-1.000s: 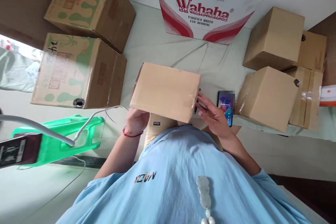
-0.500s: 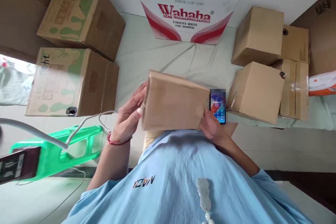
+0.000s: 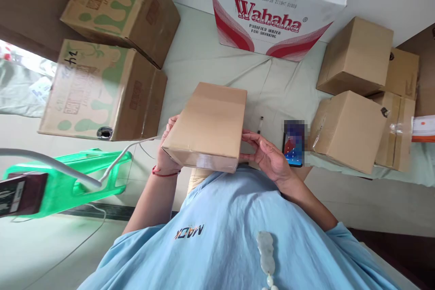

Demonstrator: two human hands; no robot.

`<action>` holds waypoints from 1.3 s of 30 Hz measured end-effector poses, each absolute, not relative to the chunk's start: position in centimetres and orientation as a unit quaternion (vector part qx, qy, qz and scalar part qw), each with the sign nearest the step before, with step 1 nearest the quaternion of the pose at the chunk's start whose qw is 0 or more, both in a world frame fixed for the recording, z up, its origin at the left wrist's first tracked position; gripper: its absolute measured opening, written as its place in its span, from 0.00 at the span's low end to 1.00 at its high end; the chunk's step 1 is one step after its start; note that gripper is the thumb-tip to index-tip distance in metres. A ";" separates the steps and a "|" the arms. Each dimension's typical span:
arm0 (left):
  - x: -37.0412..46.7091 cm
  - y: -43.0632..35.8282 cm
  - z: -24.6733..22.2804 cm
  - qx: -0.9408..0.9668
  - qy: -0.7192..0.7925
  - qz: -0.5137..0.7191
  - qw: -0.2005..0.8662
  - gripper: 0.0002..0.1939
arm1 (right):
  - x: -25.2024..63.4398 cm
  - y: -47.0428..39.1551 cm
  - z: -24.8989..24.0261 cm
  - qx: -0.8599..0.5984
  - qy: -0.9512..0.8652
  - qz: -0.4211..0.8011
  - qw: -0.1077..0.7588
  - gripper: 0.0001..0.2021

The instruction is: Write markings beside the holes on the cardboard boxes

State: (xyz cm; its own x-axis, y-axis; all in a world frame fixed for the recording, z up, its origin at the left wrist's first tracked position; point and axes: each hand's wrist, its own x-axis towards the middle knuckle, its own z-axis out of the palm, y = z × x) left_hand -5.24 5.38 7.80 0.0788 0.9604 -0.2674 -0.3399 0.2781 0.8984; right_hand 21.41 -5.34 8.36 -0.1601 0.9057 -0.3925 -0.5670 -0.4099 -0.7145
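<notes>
A plain brown cardboard box (image 3: pixel 210 120) is held tilted in front of my body, with a taped side facing me. My left hand (image 3: pixel 167 149) grips its left side, most of the fingers hidden behind the box. At the right side, my right hand (image 3: pixel 268 156) has its fingers apart, the fingertips at the box's edge. A pen (image 3: pixel 260 124) lies on the pale green cloth (image 3: pixel 193 54) beyond my right hand. Further right lies a phone (image 3: pixel 293 145) with a lit screen.
Two printed cartons (image 3: pixel 91 90) stand at left. A white Wahaha box (image 3: pixel 272 18) is at the back. Several brown boxes (image 3: pixel 350 131) are stacked at right. A green plastic stool (image 3: pixel 74 176) and a white cable (image 3: pixel 115 163) are at lower left.
The box has been turned and shifted left, so its taped side now shows. My right hand has opened its fingers along the box's right edge. The pen has come into sight, and the view has tilted.
</notes>
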 end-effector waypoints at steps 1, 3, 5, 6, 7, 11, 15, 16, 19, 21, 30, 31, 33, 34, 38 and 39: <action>-5.9 5.6 7.8 0.336 0.464 0.480 0.664 0.28 | 21.4 -5.2 8.3 -0.416 -0.216 0.731 0.496 0.22; -7.1 6.0 8.0 0.347 0.465 0.438 0.687 0.32 | 21.3 -5.1 8.1 -0.432 -0.230 0.727 0.482 0.23; -7.9 6.4 8.6 0.370 0.468 0.386 0.704 0.36 | 21.3 -5.1 7.9 -0.445 -0.240 0.725 0.468 0.26; -8.1 6.5 9.1 0.384 0.470 0.365 0.706 0.37 | 21.2 -5.2 7.8 -0.449 -0.241 0.725 0.463 0.27; -8.2 6.6 9.7 0.403 0.473 0.347 0.702 0.38 | 21.1 -5.3 7.6 -0.453 -0.239 0.725 0.461 0.28; -6.5 5.7 12.6 0.556 0.495 0.303 0.595 0.45 | 20.7 -5.9 6.7 -0.466 -0.217 0.723 0.461 0.29; -3.3 4.2 14.8 0.697 0.482 0.285 0.449 0.49 | 21.0 -5.9 5.4 -0.522 -0.247 0.700 0.419 0.30; -2.7 4.0 15.0 0.710 0.477 0.280 0.436 0.47 | 21.3 -5.8 5.1 -0.546 -0.268 0.685 0.401 0.31; -1.7 3.8 14.7 0.708 0.485 0.271 0.437 0.38 | 22.8 -5.7 4.5 -0.637 -0.385 0.575 0.341 0.26; -1.7 4.0 14.0 0.678 0.505 0.269 0.462 0.34 | 24.1 -5.9 4.4 -0.697 -0.471 0.449 0.302 0.20; -1.6 4.2 10.8 0.402 0.547 0.283 0.678 0.31 | 26.6 -4.5 4.9 -0.817 -0.535 0.195 0.090 0.19; -1.4 4.1 10.7 0.383 0.546 0.285 0.689 0.30 | 26.4 -3.9 5.0 -0.818 -0.539 0.189 0.066 0.18; -1.1 3.9 10.6 0.367 0.544 0.296 0.694 0.29 | 26.2 -2.6 5.4 -0.820 -0.541 0.186 0.028 0.17; -1.0 3.8 10.6 0.368 0.542 0.301 0.693 0.29 | 26.2 -2.0 5.5 -0.820 -0.540 0.191 0.012 0.16; -1.0 3.3 10.2 0.409 0.529 0.313 0.674 0.30 | 26.7 -0.9 6.0 -0.828 -0.515 0.224 0.002 0.10; -1.3 3.2 9.9 0.421 0.535 0.314 0.662 0.31 | 27.0 -1.1 6.1 -0.833 -0.500 0.235 0.028 0.09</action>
State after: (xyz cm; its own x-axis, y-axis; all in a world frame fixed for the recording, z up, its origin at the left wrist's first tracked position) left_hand -1.26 3.24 9.90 0.2311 0.8661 -0.4433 0.0337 0.4482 0.8933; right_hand 27.01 -1.11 6.07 0.3901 0.8459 -0.3638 0.8196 -0.4990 -0.2814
